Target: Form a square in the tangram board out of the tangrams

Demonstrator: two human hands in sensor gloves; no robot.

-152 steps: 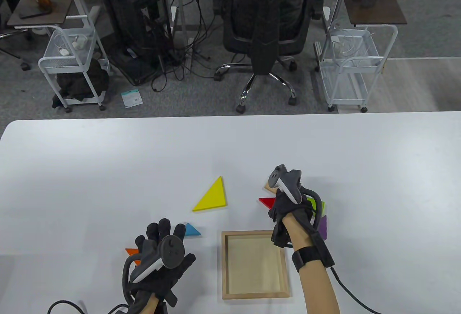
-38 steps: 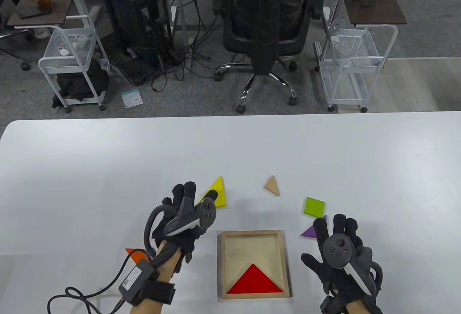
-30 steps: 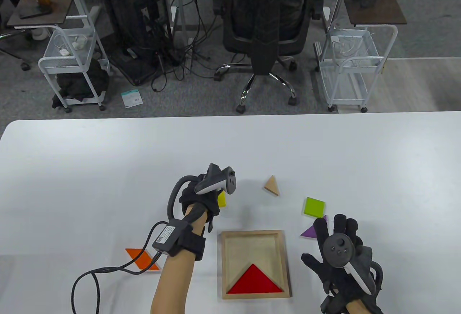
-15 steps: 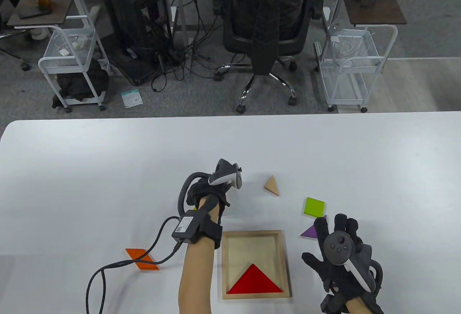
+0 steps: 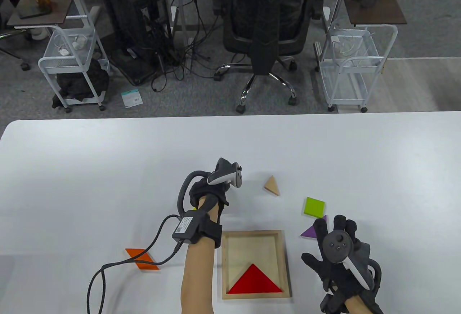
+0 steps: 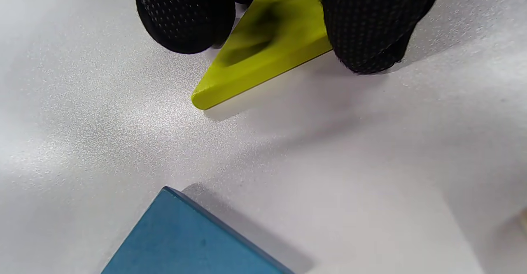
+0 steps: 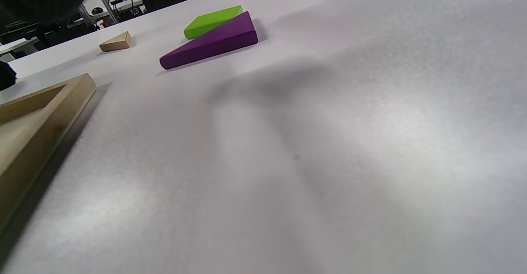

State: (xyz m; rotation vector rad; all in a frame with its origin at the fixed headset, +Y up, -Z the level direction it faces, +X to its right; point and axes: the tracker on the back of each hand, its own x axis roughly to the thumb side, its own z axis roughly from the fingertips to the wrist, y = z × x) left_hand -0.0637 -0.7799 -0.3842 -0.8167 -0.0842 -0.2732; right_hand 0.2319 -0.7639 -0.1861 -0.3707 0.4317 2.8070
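On the white table [image 5: 108,169], seven flat tangram pieces show: five triangles, one lime-green square [image 5: 314,207] and one orange parallelogram [image 5: 142,258]. One red triangle [image 5: 255,279] lies in the square wooden tangram board [image 5: 255,233], apex pointing away, long edge along the near wall. The left hand [image 5: 212,193] pinches the yellow triangle [image 6: 263,47] beyond the board's left corner. The right hand [image 5: 336,256] rests flat, fingers spread, holding nothing.

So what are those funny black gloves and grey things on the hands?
Both the left hand and right hand wear black dotted-fabric gloves, each with a dark grey and white tracker on its back. Forearms are bare; a black wrist strap carries a labelled box with a cable.
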